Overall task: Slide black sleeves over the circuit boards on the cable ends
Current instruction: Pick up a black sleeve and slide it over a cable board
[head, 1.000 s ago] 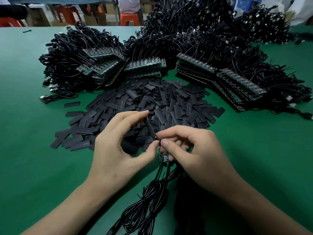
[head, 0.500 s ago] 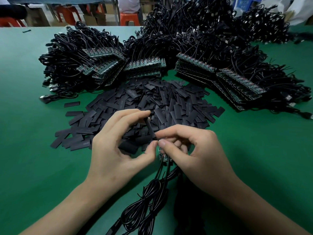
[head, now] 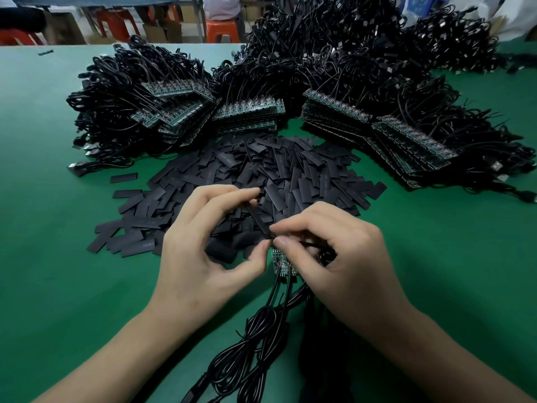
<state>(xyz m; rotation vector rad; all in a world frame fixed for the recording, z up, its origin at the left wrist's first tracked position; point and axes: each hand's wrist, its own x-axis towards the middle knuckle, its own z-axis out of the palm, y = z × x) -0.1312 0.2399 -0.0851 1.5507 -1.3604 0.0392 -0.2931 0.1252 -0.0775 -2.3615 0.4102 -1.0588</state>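
Dead centre of the frame, the left hand [head: 203,251] has one black sleeve [head: 259,219] pinched between thumb and forefinger. The right hand [head: 343,257] is curled up, nipping that sleeve's lower end. A small bunch of circuit boards [head: 281,262] sits just below the fingertips, cables [head: 255,344] trailing to the bottom edge, with the sleeve pile [head: 290,170] right behind.

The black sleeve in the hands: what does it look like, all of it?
The sleeve is a narrow, matte black strip, like soft plastic tubing. It tilts, top end away to the left, above the pile of sleeves. The left hand holds it between forefinger and thumb; the right hand pinches at its lower end, just above a small green board.
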